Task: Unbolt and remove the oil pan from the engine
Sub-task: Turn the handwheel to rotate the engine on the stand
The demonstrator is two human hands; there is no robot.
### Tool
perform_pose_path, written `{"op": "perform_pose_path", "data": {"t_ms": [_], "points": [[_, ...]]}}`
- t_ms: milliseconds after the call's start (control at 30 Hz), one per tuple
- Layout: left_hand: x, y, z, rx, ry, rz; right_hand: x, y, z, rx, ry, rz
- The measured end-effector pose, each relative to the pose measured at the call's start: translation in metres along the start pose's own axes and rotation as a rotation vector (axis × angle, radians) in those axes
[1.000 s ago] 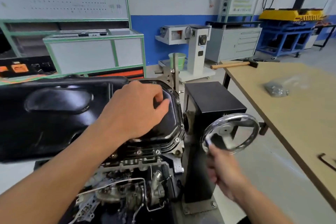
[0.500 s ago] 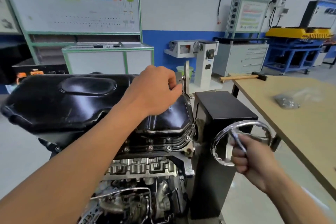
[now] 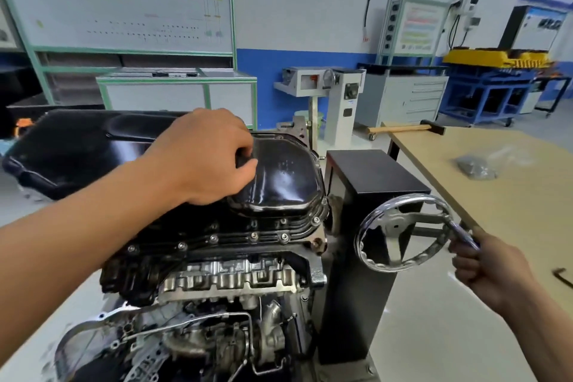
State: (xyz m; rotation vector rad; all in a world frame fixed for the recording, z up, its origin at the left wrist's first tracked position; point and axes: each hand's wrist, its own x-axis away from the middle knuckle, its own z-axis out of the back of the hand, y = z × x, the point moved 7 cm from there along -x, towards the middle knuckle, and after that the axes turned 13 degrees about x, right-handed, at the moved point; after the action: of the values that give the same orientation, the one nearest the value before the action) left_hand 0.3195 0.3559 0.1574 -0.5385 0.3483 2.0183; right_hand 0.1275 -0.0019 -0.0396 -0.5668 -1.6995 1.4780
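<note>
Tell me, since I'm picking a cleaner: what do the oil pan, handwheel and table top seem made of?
Oil pan: probably pressed sheet metal, glossy black paint; sharp reflections on its stamped ridges. Handwheel: metal, polished or chromed; mirror-bright glints on rim. Table top: matte tan wood or laminate; too blurred to tell which.

cam: I get one head-worn wide-angle view | facing: forward and down | range: close above the engine, workshop wall well behind
</note>
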Motion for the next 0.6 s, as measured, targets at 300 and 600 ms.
{"op": "perform_pose_path", "data": {"t_ms": [300, 600], "points": [[-0.037, -0.032, 0.007, 0.081, -0.016, 0.13, 0.024, 0.083, -0.092, 0.529, -0.119, 0.064], [-0.053, -0.044, 0.008, 0.133, -0.037, 0.131, -0.01, 0.013, 0.015, 0.354, 0.156, 0.118]]}}
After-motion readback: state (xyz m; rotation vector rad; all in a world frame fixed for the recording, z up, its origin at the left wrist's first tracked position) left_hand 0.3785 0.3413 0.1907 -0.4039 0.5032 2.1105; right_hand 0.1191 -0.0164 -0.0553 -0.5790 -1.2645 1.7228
